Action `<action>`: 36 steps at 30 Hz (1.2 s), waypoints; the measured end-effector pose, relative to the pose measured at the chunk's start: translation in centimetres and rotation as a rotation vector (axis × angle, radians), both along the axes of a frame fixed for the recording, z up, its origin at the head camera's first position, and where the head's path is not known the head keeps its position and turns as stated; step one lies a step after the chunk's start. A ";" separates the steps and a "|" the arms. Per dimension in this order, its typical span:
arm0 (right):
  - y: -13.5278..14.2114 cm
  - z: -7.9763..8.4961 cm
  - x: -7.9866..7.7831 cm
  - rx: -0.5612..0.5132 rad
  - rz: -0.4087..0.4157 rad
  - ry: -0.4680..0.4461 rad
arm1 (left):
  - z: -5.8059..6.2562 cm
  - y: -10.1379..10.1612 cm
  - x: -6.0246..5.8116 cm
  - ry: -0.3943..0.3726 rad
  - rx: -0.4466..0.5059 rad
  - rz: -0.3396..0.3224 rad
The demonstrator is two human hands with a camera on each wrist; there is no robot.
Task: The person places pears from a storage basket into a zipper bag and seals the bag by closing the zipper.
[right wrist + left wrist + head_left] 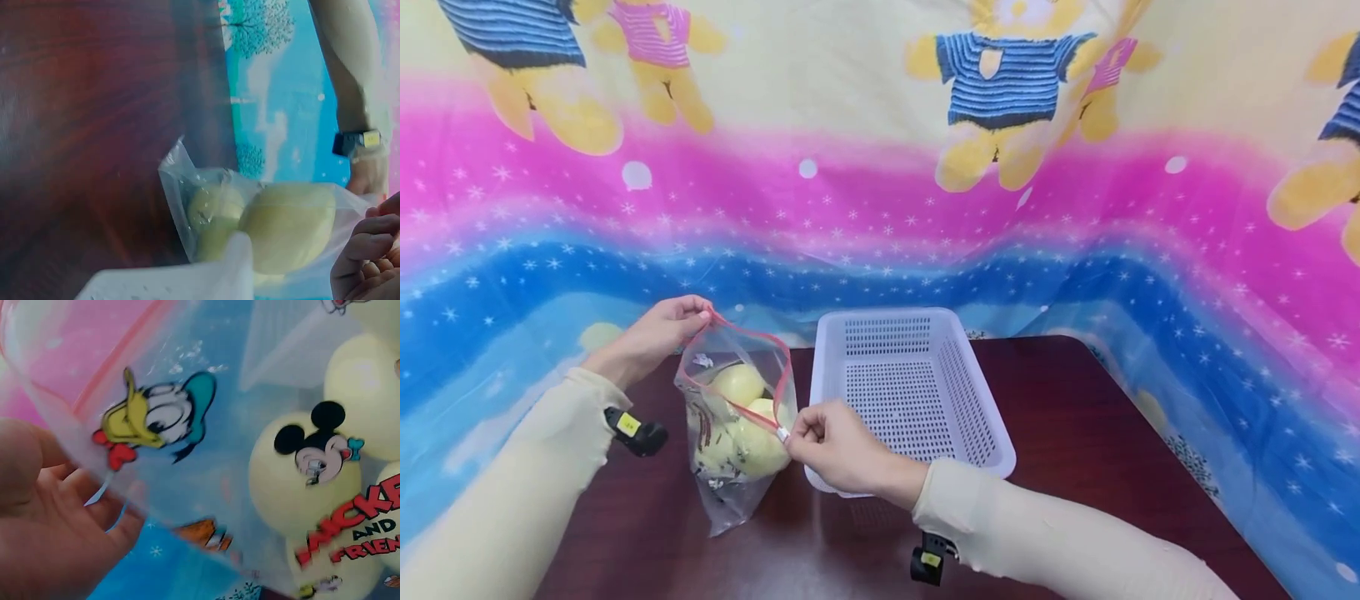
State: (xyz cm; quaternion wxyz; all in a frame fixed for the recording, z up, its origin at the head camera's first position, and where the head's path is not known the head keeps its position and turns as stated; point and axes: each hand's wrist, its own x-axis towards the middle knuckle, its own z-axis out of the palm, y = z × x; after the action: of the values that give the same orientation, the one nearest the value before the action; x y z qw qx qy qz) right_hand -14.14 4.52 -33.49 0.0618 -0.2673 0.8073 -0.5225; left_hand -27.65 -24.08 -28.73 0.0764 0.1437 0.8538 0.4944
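Note:
A clear zip bag (730, 504) with a red rim and printed cartoon figures stands on the table with its mouth spread. Inside it are several pale yellow, rounded fruits (737, 384), whose kind I cannot tell for sure; they also show through the plastic in the left wrist view (300, 481). My left hand (662, 329) pinches the far left corner of the rim. At the near right corner, by the white zip slider (782, 434), my right hand (835, 446) pinches the rim with curled fingers.
A pale lavender perforated plastic basket (988, 400) sits right of the bag, its near left edge partly behind my right hand. Beneath is a dark red-brown table (1060, 417). A printed cartoon curtain (865, 208) hangs behind and along the sides.

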 end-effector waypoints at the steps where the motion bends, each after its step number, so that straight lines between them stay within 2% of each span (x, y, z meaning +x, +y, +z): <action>1: 0.1 0.2 -0.2 0.006 0.000 0.013 | 0.0 -0.1 0.0 0.011 0.012 0.017; 5: 0.7 0.9 -1.1 0.049 -0.010 0.063 | -0.3 -0.4 0.2 0.069 0.083 0.114; 9: 1.4 1.2 -2.0 0.144 -0.031 0.175 | -0.5 -0.7 0.7 0.113 0.194 0.221; 13: 2.1 1.3 -2.7 0.238 -0.055 0.285 | -0.8 -1.0 1.6 0.114 0.396 0.284; 16: 2.5 1.5 -3.3 0.270 -0.057 0.327 | -1.1 -1.2 2.5 0.110 0.540 0.312; 22: 3.2 1.8 -4.4 0.339 -0.063 0.392 | -1.2 -1.4 4.1 0.122 0.732 0.404; 29: 4.1 2.3 -5.9 0.505 -0.102 0.633 | -1.5 -1.8 5.5 0.139 0.939 0.434; 36: 4.9 2.4 -7.6 0.599 -0.135 0.906 | -1.8 -2.0 7.0 0.136 1.003 0.452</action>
State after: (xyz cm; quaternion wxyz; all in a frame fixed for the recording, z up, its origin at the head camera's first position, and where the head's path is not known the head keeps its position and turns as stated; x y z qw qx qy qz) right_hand -21.70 9.37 -31.08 -0.2525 -0.3839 0.8820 -0.1048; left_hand -20.68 -26.03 -30.55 -0.1645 0.0073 0.5263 0.8342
